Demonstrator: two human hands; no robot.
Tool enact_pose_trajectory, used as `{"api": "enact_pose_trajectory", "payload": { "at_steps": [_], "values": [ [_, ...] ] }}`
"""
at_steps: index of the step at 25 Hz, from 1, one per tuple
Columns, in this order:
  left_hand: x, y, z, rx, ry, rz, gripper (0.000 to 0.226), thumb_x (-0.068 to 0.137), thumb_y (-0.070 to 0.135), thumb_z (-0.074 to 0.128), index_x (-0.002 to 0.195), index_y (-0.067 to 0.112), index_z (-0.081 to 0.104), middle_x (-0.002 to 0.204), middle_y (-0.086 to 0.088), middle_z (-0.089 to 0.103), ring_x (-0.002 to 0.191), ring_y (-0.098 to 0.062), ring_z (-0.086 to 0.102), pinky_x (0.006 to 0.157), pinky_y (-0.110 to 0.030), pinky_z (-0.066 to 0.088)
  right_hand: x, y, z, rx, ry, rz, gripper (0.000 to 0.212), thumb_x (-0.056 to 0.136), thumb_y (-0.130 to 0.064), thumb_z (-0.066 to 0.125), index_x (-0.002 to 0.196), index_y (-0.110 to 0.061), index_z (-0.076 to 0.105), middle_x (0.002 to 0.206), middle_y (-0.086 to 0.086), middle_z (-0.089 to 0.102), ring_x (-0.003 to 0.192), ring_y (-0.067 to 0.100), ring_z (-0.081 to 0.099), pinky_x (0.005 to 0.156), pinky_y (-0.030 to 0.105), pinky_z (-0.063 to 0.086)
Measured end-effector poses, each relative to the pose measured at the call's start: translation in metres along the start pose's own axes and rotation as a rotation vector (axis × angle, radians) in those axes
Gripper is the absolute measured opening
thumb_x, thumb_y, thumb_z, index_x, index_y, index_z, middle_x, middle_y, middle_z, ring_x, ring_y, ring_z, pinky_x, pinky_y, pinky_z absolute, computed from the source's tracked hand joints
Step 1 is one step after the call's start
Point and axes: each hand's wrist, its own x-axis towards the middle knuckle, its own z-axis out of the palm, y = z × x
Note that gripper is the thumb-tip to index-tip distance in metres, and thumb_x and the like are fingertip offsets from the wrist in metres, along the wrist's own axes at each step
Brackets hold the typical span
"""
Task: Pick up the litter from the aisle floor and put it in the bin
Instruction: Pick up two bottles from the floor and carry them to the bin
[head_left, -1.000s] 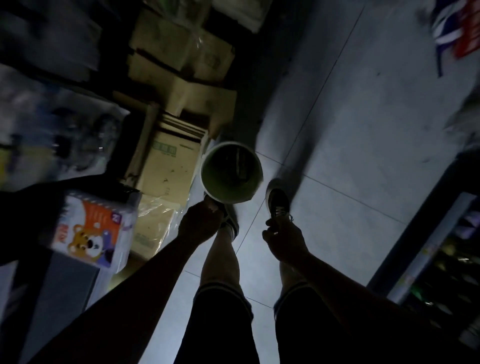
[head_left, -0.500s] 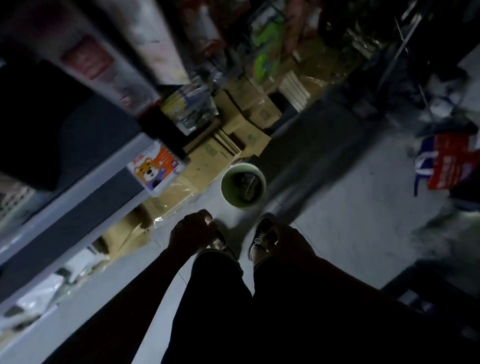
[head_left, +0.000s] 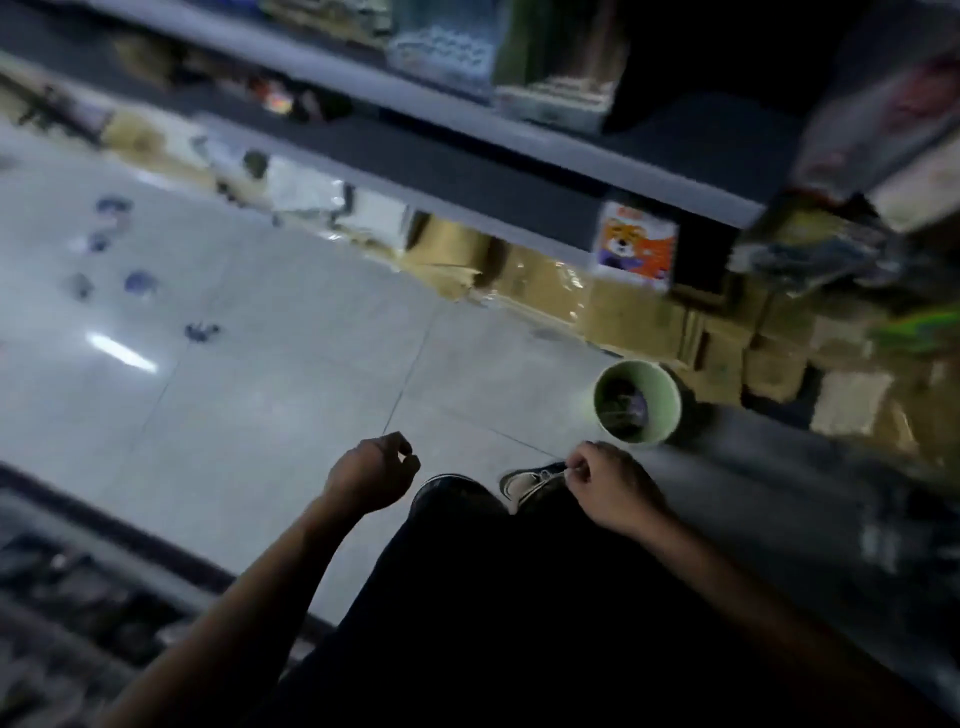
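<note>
**Aisle floor: litter far left, bin at right**

Five or so bluish litter scraps (head_left: 139, 283) lie scattered on pale tiles, far left; too blurred for orientation. One green bin (head_left: 638, 401) stands upright, mouth open, beside cardboard boxes (head_left: 639, 317) under the shelf (head_left: 467, 176). Left hand (head_left: 370, 475) and right hand (head_left: 613, 486) hang loosely curled, empty. One shoe (head_left: 530, 480) shows.

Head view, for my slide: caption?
Empty-handed person beside round green bin, blue litter scraps scattered on grey tiled aisle floor.
</note>
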Motion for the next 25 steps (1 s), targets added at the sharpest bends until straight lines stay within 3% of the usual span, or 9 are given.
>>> {"api": "enact_pose_trajectory", "payload": {
  "at_steps": [4, 10, 18, 25],
  "values": [
    [-0.058, -0.089, 0.029, -0.225, 0.075, -0.136, 0.035, 0.094, 0.043, 0.052, 0.120, 0.024, 0.065, 0.114, -0.002, 0.073, 0.105, -0.027, 0.067, 0.082, -0.034, 0.052, 0.006, -0.062, 0.015, -0.215, -0.167, -0.221, 0.009, 0.092, -0.035, 0.061, 0.096, -0.027, 0.063, 0.100, -0.003, 0.065, 0.095, 0.021, 0.065, 0.083, 0.033, 0.051],
    [-0.119, -0.159, 0.062, -0.465, 0.141, -0.367, 0.040, 0.093, 0.049, 0.050, 0.121, 0.024, 0.064, 0.121, -0.004, 0.071, 0.109, -0.027, 0.065, 0.090, -0.039, 0.053, 0.025, -0.141, 0.023, -0.472, -0.247, -0.467, 0.011, 0.093, -0.038, 0.060, 0.093, -0.027, 0.064, 0.094, -0.004, 0.062, 0.090, 0.021, 0.063, 0.074, 0.032, 0.045],
    [-0.133, -0.167, 0.060, -0.617, 0.312, -0.614, 0.045, 0.094, 0.049, 0.044, 0.128, 0.025, 0.061, 0.121, -0.002, 0.070, 0.105, -0.023, 0.064, 0.085, -0.038, 0.053, 0.080, -0.235, 0.021, -0.678, -0.375, -0.683, 0.018, 0.096, -0.038, 0.055, 0.101, -0.025, 0.068, 0.099, -0.006, 0.064, 0.089, 0.016, 0.062, 0.079, 0.037, 0.055],
    [-0.136, -0.168, 0.080, -0.750, 0.283, -0.819, 0.046, 0.094, 0.049, 0.045, 0.130, 0.024, 0.059, 0.114, -0.001, 0.072, 0.100, -0.022, 0.066, 0.080, -0.036, 0.053, 0.133, -0.340, 0.042, -0.773, -0.466, -0.879, 0.022, 0.096, -0.037, 0.055, 0.103, -0.022, 0.070, 0.099, -0.003, 0.066, 0.091, 0.021, 0.064, 0.079, 0.039, 0.056]
  ]
}}
